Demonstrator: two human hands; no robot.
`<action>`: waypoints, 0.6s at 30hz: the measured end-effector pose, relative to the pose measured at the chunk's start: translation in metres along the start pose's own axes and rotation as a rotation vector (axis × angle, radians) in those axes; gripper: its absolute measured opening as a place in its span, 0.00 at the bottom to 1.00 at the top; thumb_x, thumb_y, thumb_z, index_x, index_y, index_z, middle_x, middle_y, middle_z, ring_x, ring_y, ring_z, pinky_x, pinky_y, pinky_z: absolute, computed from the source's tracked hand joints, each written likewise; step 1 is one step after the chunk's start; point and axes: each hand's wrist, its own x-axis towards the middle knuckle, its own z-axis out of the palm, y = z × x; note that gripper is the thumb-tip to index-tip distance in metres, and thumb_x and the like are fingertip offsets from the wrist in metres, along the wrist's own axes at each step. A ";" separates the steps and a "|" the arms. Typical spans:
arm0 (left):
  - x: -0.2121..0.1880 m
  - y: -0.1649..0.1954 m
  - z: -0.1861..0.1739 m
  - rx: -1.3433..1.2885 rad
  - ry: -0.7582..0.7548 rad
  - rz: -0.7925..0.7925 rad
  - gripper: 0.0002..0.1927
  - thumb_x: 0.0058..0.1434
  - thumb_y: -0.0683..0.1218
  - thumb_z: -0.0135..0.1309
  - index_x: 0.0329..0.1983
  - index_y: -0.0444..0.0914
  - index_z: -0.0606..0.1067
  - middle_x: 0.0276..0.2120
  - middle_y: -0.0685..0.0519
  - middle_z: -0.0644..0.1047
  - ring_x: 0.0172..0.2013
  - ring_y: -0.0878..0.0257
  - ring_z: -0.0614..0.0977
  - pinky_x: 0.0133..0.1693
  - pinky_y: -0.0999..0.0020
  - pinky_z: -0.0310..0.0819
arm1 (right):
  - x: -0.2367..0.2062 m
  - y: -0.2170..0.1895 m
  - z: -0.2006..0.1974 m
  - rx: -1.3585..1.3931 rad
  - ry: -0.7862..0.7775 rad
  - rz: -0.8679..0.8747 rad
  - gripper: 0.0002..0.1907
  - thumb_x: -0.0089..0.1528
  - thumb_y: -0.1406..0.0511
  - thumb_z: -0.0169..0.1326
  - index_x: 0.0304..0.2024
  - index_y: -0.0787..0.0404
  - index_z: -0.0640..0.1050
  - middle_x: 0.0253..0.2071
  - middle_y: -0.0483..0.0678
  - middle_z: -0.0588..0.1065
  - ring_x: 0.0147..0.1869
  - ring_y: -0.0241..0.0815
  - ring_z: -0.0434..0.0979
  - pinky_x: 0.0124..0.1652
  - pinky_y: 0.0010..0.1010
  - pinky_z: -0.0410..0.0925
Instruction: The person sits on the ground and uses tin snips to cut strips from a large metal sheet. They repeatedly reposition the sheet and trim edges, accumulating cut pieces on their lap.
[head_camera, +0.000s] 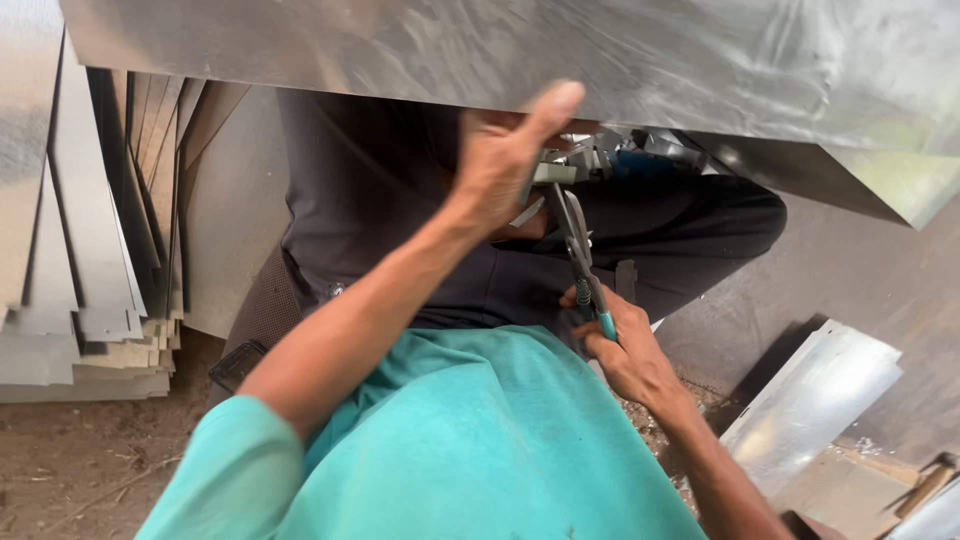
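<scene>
Looking down from the head camera, two bare forearms reach out from a turquoise shirt (470, 450) toward one large sheet of shiny metal (620, 60) that fills the top of the view. The left hand (505, 160) is raised at the sheet's lower edge, thumb pointing up against the metal, its fingers (535, 190) curled closed around a small piece of metal at that edge (exactly what they pinch is hard to make out). The right hand (620, 345) sits lower and nearer the body, fingers wrapped shut around the teal-tipped handles of one pair of tin snips (580, 255). The snips point up and away from the person, their blades meeting the sheet's edge just beside the left hand.

Under the arms the person's dark trousers (400, 220) show, one knee bent off to the right. On the left, a single stack of many flat metal strips (90, 270) lies on the dirt floor (80, 450), too many to count. At lower right, one loose cut piece of bright metal (810, 400) rests tilted on the floor, well apart from the hands, with a wooden-handled tool (925, 485) partly in view at the corner.
</scene>
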 end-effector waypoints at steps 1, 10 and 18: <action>-0.003 0.011 -0.018 0.001 -0.039 0.044 0.16 0.66 0.51 0.63 0.47 0.34 0.81 0.44 0.47 0.82 0.46 0.61 0.84 0.55 0.59 0.78 | 0.003 -0.008 -0.004 0.033 -0.073 -0.016 0.34 0.45 0.63 0.45 0.54 0.70 0.73 0.48 0.58 0.76 0.45 0.49 0.79 0.42 0.39 0.76; -0.015 0.045 -0.082 0.120 -0.236 -0.048 0.15 0.71 0.51 0.58 0.46 0.33 0.83 0.42 0.49 0.86 0.42 0.63 0.87 0.51 0.65 0.85 | 0.048 -0.035 -0.027 0.039 -0.213 0.065 0.30 0.44 0.66 0.44 0.50 0.67 0.72 0.40 0.55 0.75 0.40 0.47 0.75 0.38 0.40 0.73; -0.018 0.051 -0.080 0.092 -0.204 -0.083 0.15 0.71 0.48 0.59 0.50 0.31 0.81 0.44 0.45 0.85 0.45 0.61 0.87 0.54 0.64 0.85 | 0.061 -0.062 -0.055 -0.269 -0.206 0.037 0.13 0.51 0.71 0.45 0.39 0.64 0.74 0.30 0.52 0.75 0.35 0.43 0.76 0.36 0.37 0.70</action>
